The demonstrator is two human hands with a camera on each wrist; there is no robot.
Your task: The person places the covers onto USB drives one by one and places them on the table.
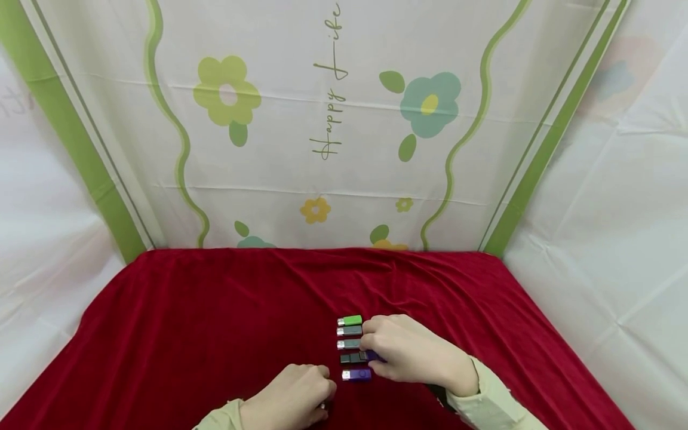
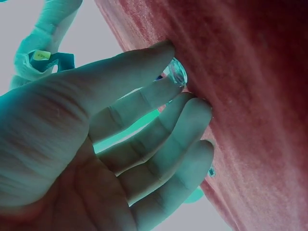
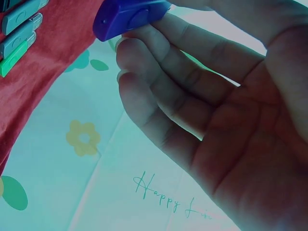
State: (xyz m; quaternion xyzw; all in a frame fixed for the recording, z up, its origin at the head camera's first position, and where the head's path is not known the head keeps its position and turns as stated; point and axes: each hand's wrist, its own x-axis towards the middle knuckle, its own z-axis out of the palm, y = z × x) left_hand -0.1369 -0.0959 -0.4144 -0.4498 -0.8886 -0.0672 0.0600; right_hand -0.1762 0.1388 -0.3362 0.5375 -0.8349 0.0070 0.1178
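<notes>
My right hand point(image 1: 411, 349) holds a purple USB flash drive point(image 3: 132, 18) between thumb and fingers, over the column of drives. On the red cloth lie a green USB drive point(image 1: 352, 321), a grey one point(image 1: 350, 331), another grey one point(image 1: 349, 344), a black one point(image 1: 349, 358) partly hidden by the held drive, and a second purple one point(image 1: 357, 375) nearest me. Left of the column, my left hand point(image 1: 292, 394) pinches a small clear, shiny piece point(image 2: 178, 72) between thumb and index finger, close to the cloth. Its kind cannot be told, as the fingertips hide most of it.
Red velvety cloth point(image 1: 226, 316) covers the table, with wrinkles toward the back right. Behind it hangs a white curtain point(image 1: 285, 143) with printed flowers, and white fabric walls point(image 1: 607, 251) stand on both sides.
</notes>
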